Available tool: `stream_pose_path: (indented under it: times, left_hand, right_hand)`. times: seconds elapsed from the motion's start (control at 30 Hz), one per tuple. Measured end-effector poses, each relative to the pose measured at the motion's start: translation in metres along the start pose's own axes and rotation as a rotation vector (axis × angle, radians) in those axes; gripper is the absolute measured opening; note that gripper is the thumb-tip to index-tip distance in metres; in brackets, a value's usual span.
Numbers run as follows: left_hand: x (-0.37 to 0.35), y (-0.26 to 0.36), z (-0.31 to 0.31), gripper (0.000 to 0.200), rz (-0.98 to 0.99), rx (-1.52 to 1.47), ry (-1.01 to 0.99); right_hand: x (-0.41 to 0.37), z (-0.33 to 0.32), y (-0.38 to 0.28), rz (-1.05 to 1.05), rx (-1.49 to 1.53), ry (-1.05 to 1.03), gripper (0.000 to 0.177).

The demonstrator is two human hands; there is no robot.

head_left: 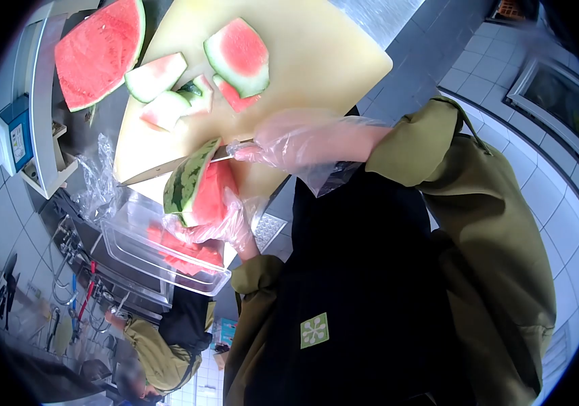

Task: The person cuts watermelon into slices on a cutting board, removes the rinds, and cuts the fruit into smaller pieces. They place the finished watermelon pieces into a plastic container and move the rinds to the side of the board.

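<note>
My right hand, in a clear plastic glove, is closed round the handle of a long knife. Its blade runs left across the cutting board, partly hidden by a watermelon chunk with striped green rind and red flesh. My gloved left hand grips that chunk from the near side, fingers partly hidden. Just beside it, a clear plastic container holds cut red watermelon pieces. Rind offcuts and a thicker trimmed piece lie farther up the board.
A large watermelon wedge lies at the upper left. Crumpled plastic film sits by the container. A blue and white box stands at the far left. Another person works at the lower left, near hanging utensils.
</note>
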State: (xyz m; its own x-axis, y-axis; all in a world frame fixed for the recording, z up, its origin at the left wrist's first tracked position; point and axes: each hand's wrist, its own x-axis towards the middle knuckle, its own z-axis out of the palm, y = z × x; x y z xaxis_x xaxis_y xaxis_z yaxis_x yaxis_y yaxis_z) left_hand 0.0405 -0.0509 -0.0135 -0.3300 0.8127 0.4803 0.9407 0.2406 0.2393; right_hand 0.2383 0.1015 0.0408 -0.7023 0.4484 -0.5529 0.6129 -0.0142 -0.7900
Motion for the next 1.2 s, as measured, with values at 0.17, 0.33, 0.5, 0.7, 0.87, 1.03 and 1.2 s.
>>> stream_pose_path:
  times: [0.17,0.33,0.5,0.7,0.87,1.03,1.2]
  left_hand:
    - [-0.005,-0.002,0.004,0.109,-0.065,-0.178,0.023]
    - [-0.019,-0.001,0.001,0.094,-0.378,-0.378,-0.175]
    - [-0.006,-0.004,-0.009,0.094,-0.495,-0.518,-0.257]
    - [0.018,-0.003,-0.018,0.084,-0.132,-0.392,-0.172]
    - [0.047,-0.029,-0.031,0.076,0.138,-0.487,-0.309]
    - [0.048,-0.039,-0.042,0.058,0.18,-0.486,-0.389]
    - [0.043,-0.019,-0.05,0.063,0.063,-0.475,-0.324]
  right_hand:
    - [0.009,0.014,0.008,0.004,0.005,0.031,0.064]
    - [0.019,-0.003,-0.001,0.012,0.016,-0.114,0.066]
    - [0.027,0.014,0.024,-0.134,0.097,0.056,0.066]
    - [-0.007,-0.016,0.011,0.395,0.506,-0.219,0.062]
    - [-0.038,-0.016,0.02,0.486,1.108,-0.374,0.058]
    - [-0.052,0.005,0.04,0.589,1.541,-0.572,0.061]
    - [-0.054,0.009,0.041,0.574,2.027,-0.729,0.064]
